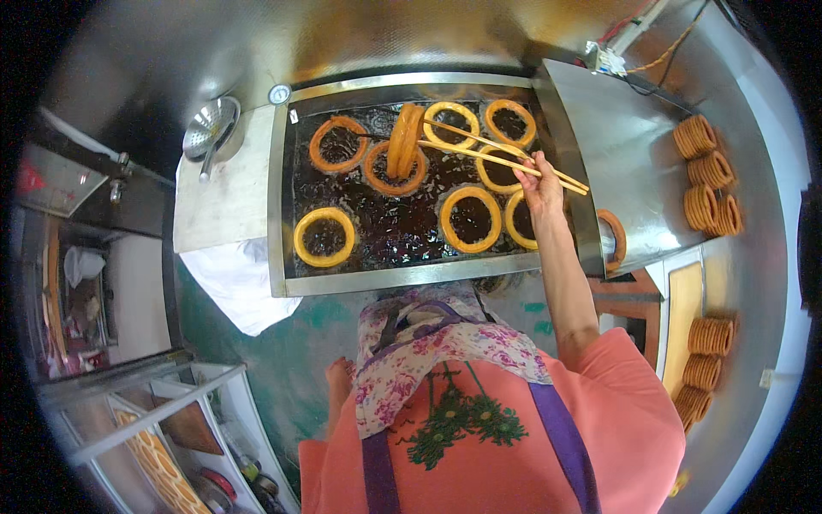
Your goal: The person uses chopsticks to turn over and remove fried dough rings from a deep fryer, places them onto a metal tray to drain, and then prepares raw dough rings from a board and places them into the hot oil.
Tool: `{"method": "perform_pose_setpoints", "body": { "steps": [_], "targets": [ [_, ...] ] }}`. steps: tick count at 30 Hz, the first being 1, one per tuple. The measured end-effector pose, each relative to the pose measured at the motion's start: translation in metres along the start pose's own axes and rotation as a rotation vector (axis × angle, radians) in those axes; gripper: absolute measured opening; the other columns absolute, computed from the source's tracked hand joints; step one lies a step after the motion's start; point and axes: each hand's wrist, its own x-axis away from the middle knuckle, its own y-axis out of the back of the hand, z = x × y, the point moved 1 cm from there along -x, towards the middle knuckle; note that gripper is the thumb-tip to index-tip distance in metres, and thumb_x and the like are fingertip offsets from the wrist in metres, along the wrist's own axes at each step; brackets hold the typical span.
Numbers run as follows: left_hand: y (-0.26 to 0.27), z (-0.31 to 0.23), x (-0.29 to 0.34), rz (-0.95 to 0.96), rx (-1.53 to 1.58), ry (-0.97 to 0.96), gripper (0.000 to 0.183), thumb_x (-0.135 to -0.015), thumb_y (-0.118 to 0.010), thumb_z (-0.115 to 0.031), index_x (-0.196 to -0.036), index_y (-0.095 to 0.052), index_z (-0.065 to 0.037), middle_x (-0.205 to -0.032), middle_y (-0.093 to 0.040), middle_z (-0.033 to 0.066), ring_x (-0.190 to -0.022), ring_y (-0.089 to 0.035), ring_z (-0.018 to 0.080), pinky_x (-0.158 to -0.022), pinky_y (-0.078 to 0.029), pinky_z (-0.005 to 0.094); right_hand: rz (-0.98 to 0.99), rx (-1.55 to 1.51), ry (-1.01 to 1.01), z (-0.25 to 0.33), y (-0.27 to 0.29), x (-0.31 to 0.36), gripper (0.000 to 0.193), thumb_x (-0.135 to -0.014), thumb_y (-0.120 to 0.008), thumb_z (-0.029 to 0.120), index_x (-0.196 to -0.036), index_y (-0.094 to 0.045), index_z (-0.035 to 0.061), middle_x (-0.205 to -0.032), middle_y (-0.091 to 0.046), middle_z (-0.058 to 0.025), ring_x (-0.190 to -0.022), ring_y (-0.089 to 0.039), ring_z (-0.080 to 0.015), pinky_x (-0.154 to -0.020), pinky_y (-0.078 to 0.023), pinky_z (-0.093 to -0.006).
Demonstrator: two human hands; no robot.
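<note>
The left hand (340, 375) is seen beside the apron (390, 377), its grip impossible to tell; upright dough rings (401, 146) are held on chopsticks (449, 148) above the fryer (402, 277); the chopsticks are grasped by the right hand (541, 184).

The cooking chopsticks (479, 158) look like smooth wood; the fryer's rim (411, 277) is dull metal, the oil (385, 231) glossy, the perforated strainer (211, 127) shiny metal, the floral apron (462, 347) matt, creased cloth.
</note>
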Motion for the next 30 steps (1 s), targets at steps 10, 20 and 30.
{"method": "perform_pose_setpoints", "body": {
  "steps": [10,20,30],
  "targets": [
    [-0.003,-0.045,-0.050,0.203,-0.084,-0.011,0.024,-0.081,-0.053,-0.004,-0.103,-0.055,0.004,-0.078,-0.059,0.0129,-0.062,-0.058,0.0209,-0.052,-0.048,0.0323,-0.194,-0.093,0.138,0.043,0.039,0.049,0.017,-0.085,-0.062,0.016,-0.091,-0.057,0.0010,-0.075,-0.061,-0.0104,-0.070,-0.063,-0.0203,-0.059,-0.060,-0.0340],
    [-0.063,-0.060,-0.069,0.202,-0.243,-0.008,0.022,-0.081,-0.053,-0.008,-0.100,-0.057,0.002,-0.076,-0.059,0.0110,-0.061,-0.057,0.0203,-0.052,-0.049,0.0321,-0.423,-0.239,0.529,0.196,0.122,0.099,0.013,-0.084,-0.061,0.010,-0.092,-0.056,0.0002,-0.086,-0.059,-0.0146,-0.076,-0.062,-0.0244,-0.059,-0.061,-0.0343],
    [-0.068,-0.046,-0.028,0.226,-0.144,-0.071,0.021,-0.082,-0.054,-0.012,-0.098,-0.059,0.001,-0.075,-0.059,0.0091,-0.060,-0.056,0.0197,-0.052,-0.049,0.0318,-0.683,0.192,1.198,0.313,0.151,-0.014,0.024,-0.078,-0.064,0.000,-0.097,-0.050,-0.0039,-0.091,-0.060,-0.0167,-0.063,-0.062,-0.0272,-0.049,-0.056,-0.0381]
  ]
}}
